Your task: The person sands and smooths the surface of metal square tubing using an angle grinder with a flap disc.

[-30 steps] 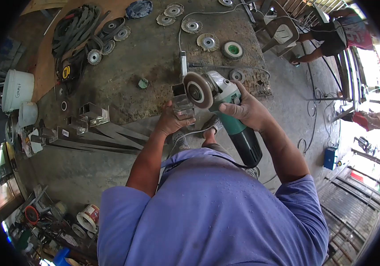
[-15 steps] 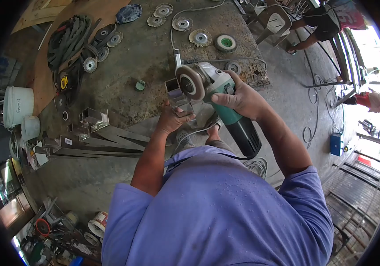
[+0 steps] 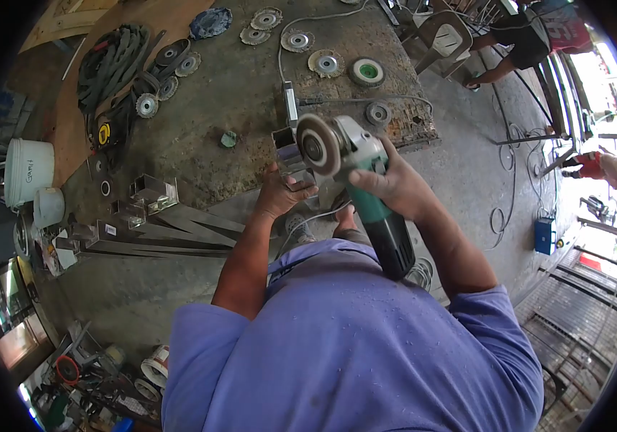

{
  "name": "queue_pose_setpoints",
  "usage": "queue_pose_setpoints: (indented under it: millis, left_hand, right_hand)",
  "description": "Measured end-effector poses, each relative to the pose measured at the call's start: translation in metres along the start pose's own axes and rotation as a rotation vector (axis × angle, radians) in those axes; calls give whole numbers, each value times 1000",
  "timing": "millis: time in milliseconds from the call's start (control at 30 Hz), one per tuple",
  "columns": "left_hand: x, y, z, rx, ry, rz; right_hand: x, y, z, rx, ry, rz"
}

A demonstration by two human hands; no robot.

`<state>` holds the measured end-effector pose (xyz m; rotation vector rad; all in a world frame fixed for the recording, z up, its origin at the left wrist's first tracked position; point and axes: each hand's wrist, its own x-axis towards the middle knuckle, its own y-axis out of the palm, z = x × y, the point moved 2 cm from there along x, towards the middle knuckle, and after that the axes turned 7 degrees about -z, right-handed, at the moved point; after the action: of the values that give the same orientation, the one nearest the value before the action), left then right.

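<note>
A green and black angle grinder is gripped in my right hand, fingers wrapped around its body just behind the metal head. Its round pale disc faces up and to the left. My left hand is closed around the near end of a shiny square metal tube at the bench's front edge. The disc sits close to the tube's right side and overlaps it slightly in this view. Around the grinder's rear end, my shirt and a coiled cord show.
On the stained workbench lie several worn flap discs, a green-centred wheel and a tape measure. Cut square tubes lean at the left, near white buckets. Another person is at the upper right.
The grinder's head has shifted slightly right and down, and its rear end has swung left toward my body. My left hand stays on the tube in nearly the same place.
</note>
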<state>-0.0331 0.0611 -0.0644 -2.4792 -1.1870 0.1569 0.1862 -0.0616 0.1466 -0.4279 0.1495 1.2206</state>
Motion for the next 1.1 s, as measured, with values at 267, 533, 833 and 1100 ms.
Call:
queue_pose_setpoints:
  millis: [267,533,833,1100]
  left_hand:
    - [0,3,4,-123,-58,100]
    - [3,-1,1,211,-9,-21]
    - [2,-7,-6,129,-19,-18]
    - [1,1,2,-95,-32,45]
  right_hand:
    - [-6,5,5,39,98,-49]
    - [2,13,-13,201,97,-51]
    - [14,8,7,18,14,-104]
    - [9,-14,-3,81,-28,-89]
